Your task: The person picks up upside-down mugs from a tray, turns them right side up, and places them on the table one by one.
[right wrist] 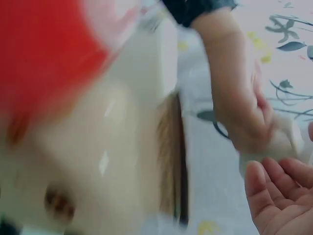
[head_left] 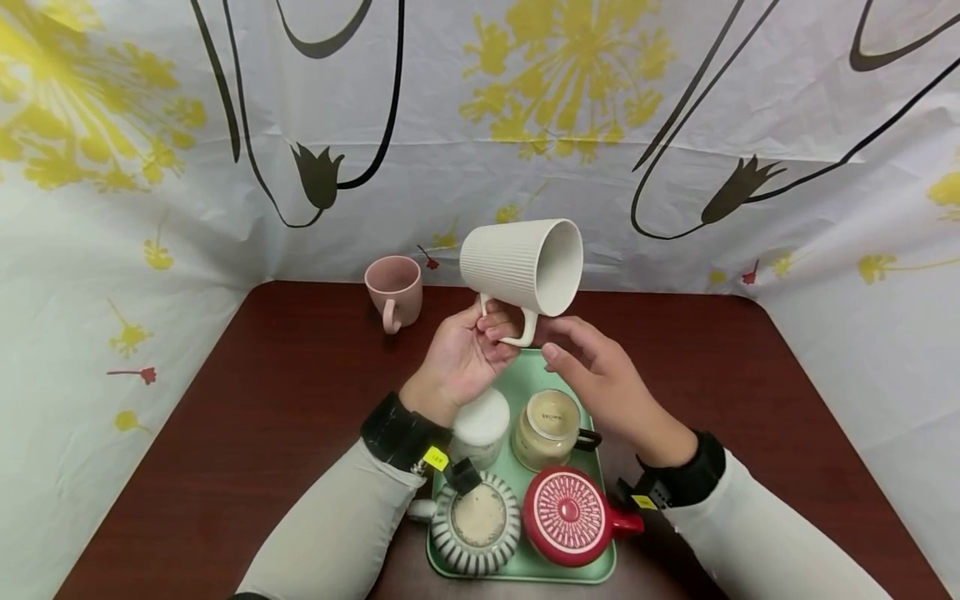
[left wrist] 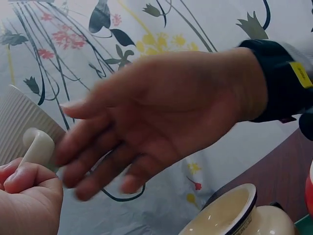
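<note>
I take the green tray (head_left: 592,392) as my reference. My left hand (head_left: 461,358) pinches the handle of the white ribbed mug (head_left: 521,265), fingers curled round the loop; the left wrist view confirms fingertips (left wrist: 22,178) closed on the handle. The mug is held in the air above the tray's far edge, tipped on its side with the mouth facing right. It touches nothing but my hand.

My right hand (head_left: 607,383) hovers just right of the handle, over the tray's far right part, fingers relaxed and slightly spread, holding nothing. The left wrist view shows its palm open (left wrist: 161,117).

On the tray: a white lidded jar (head_left: 480,425) at the left, a cream mug with a dark handle (head_left: 551,429) at centre, a striped grey-and-white mug (head_left: 476,521) at the near left, and a red mug (head_left: 570,517) at the near right. A pink mug (head_left: 393,290) stands upright on the brown table (head_left: 285,400), beyond the tray and to its left.

Judgement on progress: one mug stands off the tray, one is lifted clear of it, and four items sit on it. The right wrist view is too blurred to add detail.
</note>
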Tool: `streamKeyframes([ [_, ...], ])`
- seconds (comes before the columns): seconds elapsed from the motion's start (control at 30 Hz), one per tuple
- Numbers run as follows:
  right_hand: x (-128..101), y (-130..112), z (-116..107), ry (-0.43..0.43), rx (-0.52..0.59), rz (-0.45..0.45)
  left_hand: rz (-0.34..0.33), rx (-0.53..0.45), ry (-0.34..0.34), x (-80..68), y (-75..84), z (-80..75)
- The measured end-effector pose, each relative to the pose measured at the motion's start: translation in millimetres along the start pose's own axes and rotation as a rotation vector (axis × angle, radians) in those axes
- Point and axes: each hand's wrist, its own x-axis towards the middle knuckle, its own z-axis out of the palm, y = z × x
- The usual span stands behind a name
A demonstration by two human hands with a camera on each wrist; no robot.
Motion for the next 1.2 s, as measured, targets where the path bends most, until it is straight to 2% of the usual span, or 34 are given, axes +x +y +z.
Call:
streamKeyframes([
  [0.13,8.0,-9.1,6.8,0.027,0.131,0.074,-0.009,0.012,-0.016,0.6,-1.4,3.6],
  [0.27,12.7,-13.3,10.7,0.149,0.183,0.09,-0.001,0.059,-0.008,3.7,-3.0,10.2],
  [0.37,15.9,-15.1,11.6,0.24,0.248,0.117,0.022,0.117,0.037,7.3,-7.0,16.6],
  [0.47,16.9,-16.5,10.5,0.282,0.315,0.15,0.049,0.173,0.1,10.1,-11.4,22.3],
  [0.63,17.2,-19.0,8.9,0.278,0.349,0.155,0.086,0.26,0.231,10.9,-15.2,30.1],
  [0.7,17.4,-21.0,8.9,0.277,0.386,0.154,0.086,0.282,0.261,10.9,-15.6,32.6],
  [0.8,18.3,-24.4,9.5,0.27,0.495,0.158,0.065,0.312,0.277,11.8,-15.7,34.7],
  [0.97,21.7,-28.8,10.6,0.237,0.683,0.134,0.02,0.374,0.263,14.6,-17.5,30.5],
  [1.07,22.5,-29.1,10.3,0.22,0.715,0.12,0.016,0.528,0.273,14.0,-16.9,23.1],
  [1.2,21.1,-27.5,7.8,0.199,0.718,0.138,0.011,0.884,0.326,8.1,-10.3,12.3],
])
